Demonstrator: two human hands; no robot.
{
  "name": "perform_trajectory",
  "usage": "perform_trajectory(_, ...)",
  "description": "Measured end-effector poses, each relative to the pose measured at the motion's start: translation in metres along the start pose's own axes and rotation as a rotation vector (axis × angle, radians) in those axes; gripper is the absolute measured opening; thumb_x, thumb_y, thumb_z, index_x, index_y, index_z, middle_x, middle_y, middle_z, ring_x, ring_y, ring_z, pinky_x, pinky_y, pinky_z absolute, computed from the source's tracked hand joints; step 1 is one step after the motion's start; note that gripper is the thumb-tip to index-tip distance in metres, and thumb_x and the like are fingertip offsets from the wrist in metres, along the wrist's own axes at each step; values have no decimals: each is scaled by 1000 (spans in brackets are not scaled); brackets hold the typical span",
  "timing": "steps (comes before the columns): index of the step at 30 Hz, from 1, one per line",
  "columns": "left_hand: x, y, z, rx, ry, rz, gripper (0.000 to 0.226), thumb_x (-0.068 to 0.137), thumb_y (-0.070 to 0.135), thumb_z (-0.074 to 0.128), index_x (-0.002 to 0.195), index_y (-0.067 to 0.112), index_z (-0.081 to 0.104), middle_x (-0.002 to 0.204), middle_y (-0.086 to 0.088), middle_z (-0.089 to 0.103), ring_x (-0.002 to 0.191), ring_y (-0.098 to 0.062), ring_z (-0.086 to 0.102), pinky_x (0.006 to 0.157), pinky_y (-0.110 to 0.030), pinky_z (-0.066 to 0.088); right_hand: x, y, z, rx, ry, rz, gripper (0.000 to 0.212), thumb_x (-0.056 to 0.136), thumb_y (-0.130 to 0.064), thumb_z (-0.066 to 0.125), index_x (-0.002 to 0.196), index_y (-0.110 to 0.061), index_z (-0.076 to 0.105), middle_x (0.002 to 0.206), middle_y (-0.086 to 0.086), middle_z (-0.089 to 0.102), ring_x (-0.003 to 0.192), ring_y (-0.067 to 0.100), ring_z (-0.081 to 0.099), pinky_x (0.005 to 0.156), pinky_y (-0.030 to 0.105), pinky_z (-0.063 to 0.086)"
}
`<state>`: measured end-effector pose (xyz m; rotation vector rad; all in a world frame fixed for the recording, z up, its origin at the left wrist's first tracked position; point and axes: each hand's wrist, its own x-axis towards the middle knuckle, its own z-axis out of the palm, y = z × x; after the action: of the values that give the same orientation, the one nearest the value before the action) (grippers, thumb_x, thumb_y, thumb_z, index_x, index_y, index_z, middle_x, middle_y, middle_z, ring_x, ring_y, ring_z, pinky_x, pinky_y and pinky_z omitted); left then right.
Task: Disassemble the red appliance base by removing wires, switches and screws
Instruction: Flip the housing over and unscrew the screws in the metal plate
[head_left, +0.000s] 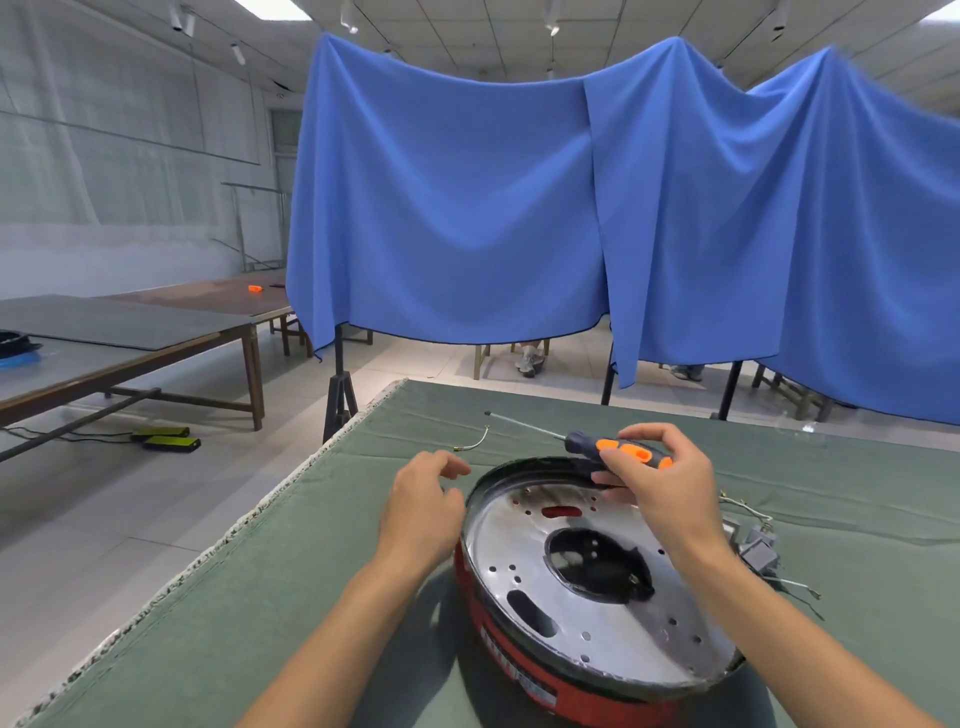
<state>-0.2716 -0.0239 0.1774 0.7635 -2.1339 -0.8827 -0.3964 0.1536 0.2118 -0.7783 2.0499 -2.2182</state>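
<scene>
Green-clothed counter (571, 415), blue drapes (467, 208) behind. Red appliance base (524, 670) sits near edge. Right hand (660, 483) grips screwdriver (613, 448) above its rim; left hand (423, 501) hovers loosely curled, holding nothing. Likely screw removal; next, seat tip in a screw.

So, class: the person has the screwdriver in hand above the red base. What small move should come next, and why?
Probably swing the screwdriver tip down toward the silver plate. The right hand holds it by the handle, shaft pointing away over the table, and the left hand rests beside the red base.
</scene>
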Motion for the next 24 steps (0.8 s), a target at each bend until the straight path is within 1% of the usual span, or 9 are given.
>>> perform_trajectory(4, 1, 15, 5, -188, -197, 20, 26, 89, 14, 58, 113, 24, 63, 112, 10, 62, 94, -10, 59, 81, -22, 44, -3, -21, -13, 33, 66, -118, 17, 81, -6, 73, 94, -14, 64, 70, 5, 71, 61, 22, 70, 50, 27, 55)
perform_trajectory(7, 0, 17, 13, -82, -313, 23, 43, 88, 2, 54, 126, 21, 55, 122, 4, 59, 104, -10, 53, 88, -20, 39, -6, -33, -18, 32, 120, -228, 14, 82, -6, 71, 89, -15, 62, 66, 6, 68, 51, 18, 60, 45, 26, 49)
perform_trajectory(9, -1, 18, 16, -63, -324, -43, 50, 87, -8, 43, 129, 18, 52, 125, -2, 58, 104, -16, 54, 84, -21, 39, -9, -39, -19, 44, 152, -276, 16, 82, -11, 71, 84, -17, 57, 70, 15, 68, 48, 19, 54, 43, 25, 45)
perform_trajectory(11, -2, 18, 16, -68, -292, -86, 57, 85, -13, 35, 132, 14, 51, 131, -6, 55, 116, -21, 51, 89, -23, 39, -12, -44, -19, 30, 188, -316, 21, 79, -21, 72, 81, -20, 52, 73, 20, 66, 49, 21, 51, 41, 23, 42)
perform_trajectory(13, -7, 19, 16, -40, -228, -106, 59, 84, -13, 33, 134, 13, 49, 135, -7, 52, 124, -22, 46, 94, -25, 37, -15, -46, -18, -39, 205, -351, 24, 73, -29, 71, 80, -22, 49, 71, 14, 64, 48, 19, 54, 41, 22, 43)
perform_trajectory(16, -18, 23, 16, 127, -205, -144, 54, 86, -8, 32, 135, 11, 42, 132, -11, 53, 126, -29, 40, 93, -32, 37, -19, -40, -18, -18, 193, -347, 22, 76, -20, 72, 81, -21, 50, 62, 7, 64, 40, 15, 56, 38, 22, 45)
perform_trajectory(18, -20, 28, 12, 299, -280, -177, 42, 88, 0, 33, 128, 10, 41, 125, -14, 55, 123, -32, 40, 86, -35, 38, -20, -32, -19, 47, 177, -290, 17, 83, -10, 71, 85, -16, 55, 64, 7, 68, 42, 20, 60, 41, 28, 49)
perform_trajectory(21, -11, 34, 1, 425, -331, -206, 8, 85, 15, 41, 87, 15, 48, 97, -9, 61, 94, -29, 56, 70, -31, 40, -19, -23, -22, 73, 144, -213, 7, 88, -10, 67, 94, -13, 63, 71, 10, 72, 51, 31, 67, 45, 31, 52)
perform_trajectory(24, 7, 34, 5, 343, -383, -207, 21, 82, 17, 45, 64, 15, 37, 65, -4, 45, 62, -24, 43, 55, -26, 28, -20, -20, -23, 69, 143, -210, 2, 89, -14, 66, 88, -13, 66, 73, 7, 74, 54, 31, 68, 44, 30, 53)
